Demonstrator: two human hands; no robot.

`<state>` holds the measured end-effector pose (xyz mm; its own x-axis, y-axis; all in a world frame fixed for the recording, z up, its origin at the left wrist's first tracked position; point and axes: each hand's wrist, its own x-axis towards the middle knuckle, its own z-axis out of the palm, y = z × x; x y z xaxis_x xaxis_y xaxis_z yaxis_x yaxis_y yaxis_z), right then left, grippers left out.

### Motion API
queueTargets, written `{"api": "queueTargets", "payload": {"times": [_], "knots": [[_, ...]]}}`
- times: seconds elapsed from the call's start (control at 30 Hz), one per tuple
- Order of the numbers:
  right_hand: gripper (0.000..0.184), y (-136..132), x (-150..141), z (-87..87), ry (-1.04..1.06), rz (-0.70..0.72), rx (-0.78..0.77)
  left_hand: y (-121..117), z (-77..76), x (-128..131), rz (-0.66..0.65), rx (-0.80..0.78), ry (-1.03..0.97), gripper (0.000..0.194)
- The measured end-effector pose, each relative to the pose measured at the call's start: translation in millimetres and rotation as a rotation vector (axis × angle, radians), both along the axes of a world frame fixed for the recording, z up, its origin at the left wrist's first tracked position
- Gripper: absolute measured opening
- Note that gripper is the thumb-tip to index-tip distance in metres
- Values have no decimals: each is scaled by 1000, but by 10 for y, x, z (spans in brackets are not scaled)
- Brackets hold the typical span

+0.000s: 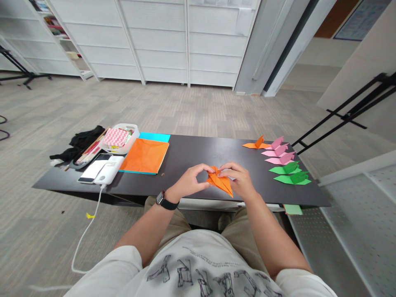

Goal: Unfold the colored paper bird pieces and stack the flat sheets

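Observation:
A partly folded piece of orange origami paper (220, 182) is held between my two hands, just above the front of the dark table (198, 152). My left hand (194, 180) pinches its left side between thumb and fingers; a black watch is on that wrist. On the paper's right side, the fingers of my right hand (237, 178) press its upper edge. One narrow point of the paper slants down toward me. The fingertips cover part of its folds.
Right: an orange folded bird (258, 143), pink birds (280, 160) and green birds (292, 178). Left: a stack of orange paper (145, 156), a white basket (135, 136), a phone (93, 168), a white power bank (109, 170) with a cable (89, 225), and black cloth (83, 140).

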<state>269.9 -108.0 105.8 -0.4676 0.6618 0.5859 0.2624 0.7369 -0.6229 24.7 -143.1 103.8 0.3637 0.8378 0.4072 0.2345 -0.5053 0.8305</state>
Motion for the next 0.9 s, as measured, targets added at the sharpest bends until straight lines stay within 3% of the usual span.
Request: {"api": "queueTargets", "payload": {"times": [0.43, 0.53, 0.73, 0.9], "knots": [[15, -30, 53, 68, -80, 100, 29, -30, 35, -17, -50, 42, 35, 38], [14, -26, 49, 87, -101, 112, 28, -31, 21, -11, -4, 87, 35, 33], [12, -46, 17, 97, -76, 83, 85, -57, -90, 31, 182, 363, 183, 10], [11, -73, -9, 68, -58, 46, 91, -106, -105, 83, 173, 365, 189, 3]]}}
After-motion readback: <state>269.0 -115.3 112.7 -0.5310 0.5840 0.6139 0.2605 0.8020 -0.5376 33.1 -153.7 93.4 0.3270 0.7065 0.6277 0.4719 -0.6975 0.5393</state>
